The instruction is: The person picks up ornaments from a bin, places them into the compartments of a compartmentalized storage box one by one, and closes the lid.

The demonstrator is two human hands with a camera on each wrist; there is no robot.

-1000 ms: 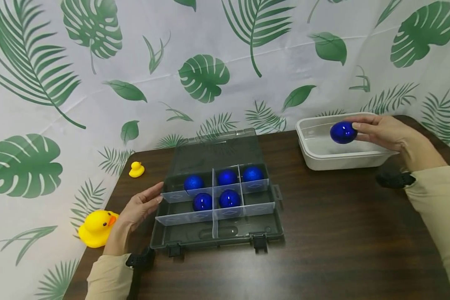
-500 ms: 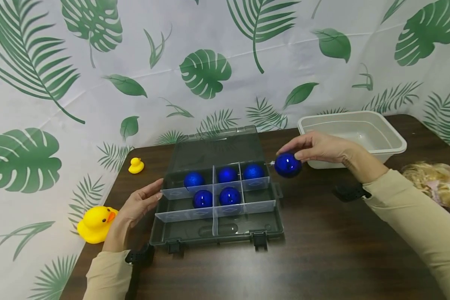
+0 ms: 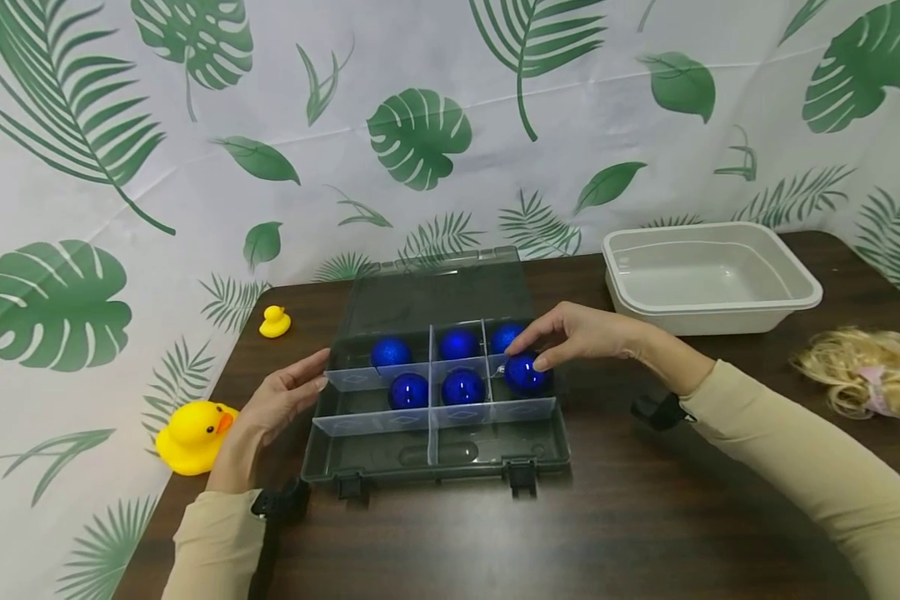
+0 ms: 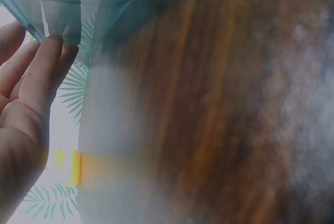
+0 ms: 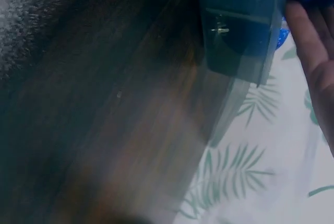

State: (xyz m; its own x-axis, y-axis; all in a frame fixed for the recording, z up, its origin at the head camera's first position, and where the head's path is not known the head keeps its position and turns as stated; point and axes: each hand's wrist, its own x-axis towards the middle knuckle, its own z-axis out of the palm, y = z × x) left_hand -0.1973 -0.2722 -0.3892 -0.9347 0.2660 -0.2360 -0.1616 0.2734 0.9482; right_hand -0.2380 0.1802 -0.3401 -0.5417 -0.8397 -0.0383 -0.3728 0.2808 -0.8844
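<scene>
A dark see-through divider case (image 3: 367, 454) lies on the table with its lid (image 3: 435, 292) folded back. My right hand (image 3: 588, 333) pinches a shiny blue Christmas ball (image 3: 525, 379) between thumb and fingers, inside the middle row's right compartment. Its silver cap points left. Several other blue balls (image 3: 462, 388) sit in the back and middle rows; my fingers partly cover the back right one (image 3: 506, 337). At the case's left side my left hand (image 3: 277, 404) rests its fairly straight fingertips on the wall, as the left wrist view also shows.
A white plastic basin (image 3: 712, 312) stands at the back right. In front of it lies a blond-haired doll (image 3: 862, 375), cut off by the frame. A small rubber duck (image 3: 275, 322) and a larger one (image 3: 195, 437) are on the left. A leaf-print cloth (image 3: 525, 167) hangs behind the table.
My right hand has carried the blue ball from above the white basin leftward and down into the case. The doll has come into sight. My left hand stays at the case.
</scene>
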